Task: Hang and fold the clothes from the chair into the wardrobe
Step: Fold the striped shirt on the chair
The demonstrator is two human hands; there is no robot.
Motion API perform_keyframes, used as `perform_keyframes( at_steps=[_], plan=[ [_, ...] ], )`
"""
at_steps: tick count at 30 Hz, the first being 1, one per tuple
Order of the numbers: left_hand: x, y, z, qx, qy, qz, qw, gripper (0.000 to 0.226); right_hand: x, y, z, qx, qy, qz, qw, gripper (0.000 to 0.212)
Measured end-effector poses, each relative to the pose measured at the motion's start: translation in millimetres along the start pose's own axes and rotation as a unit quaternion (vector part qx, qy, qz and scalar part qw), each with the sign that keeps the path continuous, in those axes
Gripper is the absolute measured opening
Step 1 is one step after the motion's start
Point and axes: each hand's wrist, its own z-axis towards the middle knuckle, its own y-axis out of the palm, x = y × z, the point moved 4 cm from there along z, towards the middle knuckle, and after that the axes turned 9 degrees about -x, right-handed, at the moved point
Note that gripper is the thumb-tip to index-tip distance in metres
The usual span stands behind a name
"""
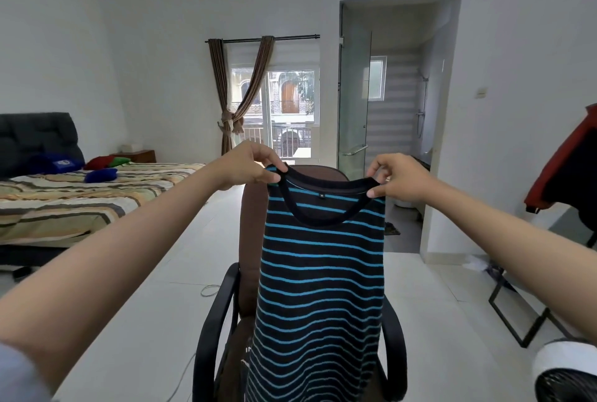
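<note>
Bed [80,204] along the left wall, striped cover in cream, yellow and grey; dark padded headboard [38,140] behind it. On the cover: a blue cushion [100,175], and a red and a green one near a small wooden nightstand [137,156]. Further back, brown curtains [239,94] tied together beside a glass balcony door [290,111].

Left hand [248,165], arm stretched forward, pinches the left shoulder of a striped shirt [319,288] between thumb and fingertips, at the edge of the neckline. Shirt is black with thin blue horizontal stripes and a black ribbed collar; a small white size tag shows inside the neck. It hangs straight down from both hands, held up at chest height in front of an office chair [248,240]. Chair has a brown backrest and black armrests; the shirt hides most of its middle and right side. More brown fabric lies low on the seat at the left, item unclear.

Right hand [400,178] pinches the right shoulder of the shirt the same way, thumb below, fingers curled over the top.

Behind the right hand, an open doorway with a glass panel [353,101] leads to a bathroom. Far right: a red and black garment [568,172] hanging on a black metal rack [517,314]. White fan [565,372] in the bottom right corner, only partly in view.
</note>
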Motion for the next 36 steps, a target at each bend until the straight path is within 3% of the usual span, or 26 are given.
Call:
perform_keyframes(
  at_steps=[7,13,21,26,29,36],
  plan=[
    [-1,2,-4,-0.014,-0.046,0.148,0.988,0.013,2,2,-6,-0.018,-0.013,0.06,0.998,0.025],
    [-6,7,-4,0.003,-0.048,0.14,0.989,0.007,1,3,-4,-0.009,-0.057,-0.109,0.992,0.027],
    [-7,13,-4,0.027,-0.023,0.096,0.995,0.007,2,10,-13,-0.086,-0.061,-0.094,0.99,0.024],
    [-12,12,1,0.073,-0.01,0.148,0.986,0.006,1,21,-23,-0.19,-0.054,0.054,0.979,0.007],
    [-13,9,3,0.102,-0.009,0.157,0.982,0.007,0,32,-27,-0.239,-0.06,0.119,0.962,0.008],
    [-19,4,1,0.11,-0.021,0.169,0.979,0.009,-15,41,-34,-0.232,-0.121,0.158,0.952,0.015]
  ],
)
